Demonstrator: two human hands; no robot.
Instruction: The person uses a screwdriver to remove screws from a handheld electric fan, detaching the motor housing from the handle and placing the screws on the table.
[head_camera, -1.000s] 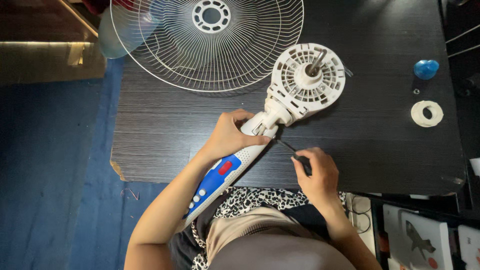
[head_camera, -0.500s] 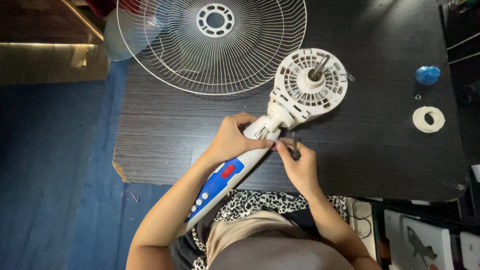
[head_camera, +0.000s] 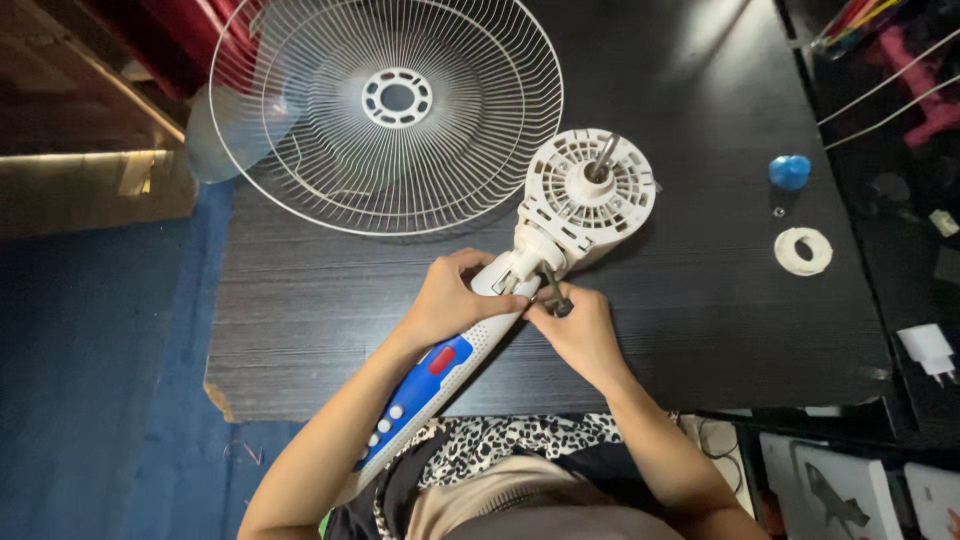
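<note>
At your lower right, past the dark table's edge, a flat white box (head_camera: 838, 495) printed with a grey shark-like figure, another white package (head_camera: 932, 497) beside it

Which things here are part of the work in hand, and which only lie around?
In the work: left hand holding the fan stem; right hand with a screwdriver at the joint; motor housing.

Lying about: wire fan guard, blue cap, white ring, white plug adapter.
</note>
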